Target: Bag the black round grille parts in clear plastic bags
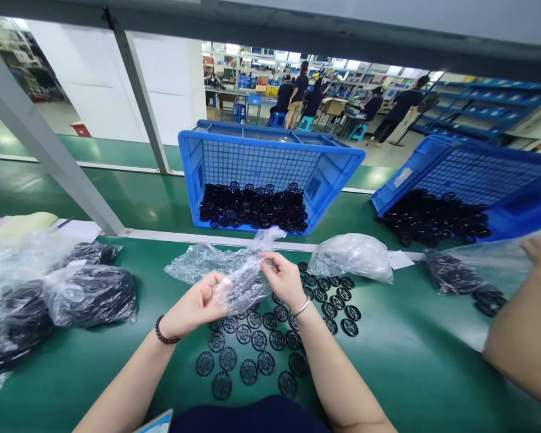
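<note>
Between my two hands a clear plastic bag (247,288) is stretched above the green bench. My left hand (202,300), with a dark bead bracelet at the wrist, pinches the bag's left side. On its right edge close the fingers of my right hand (283,279), which wears a metal bangle. No parts show inside the bag. Below lie several round black plastic parts (249,371), shaped like small spoked wheels, spread flat on the bench. Another crumpled clear bag (189,263) lies just behind my left hand.
A blue crate (338,180) of black parts faces me; a second crate (383,192) tilts at right. Filled bags (90,291) lie at left, a white plastic bundle (354,257) near the middle. At the right edge a co-worker's arm (529,325) holds a bag. A metal post (58,138) rises at left.
</note>
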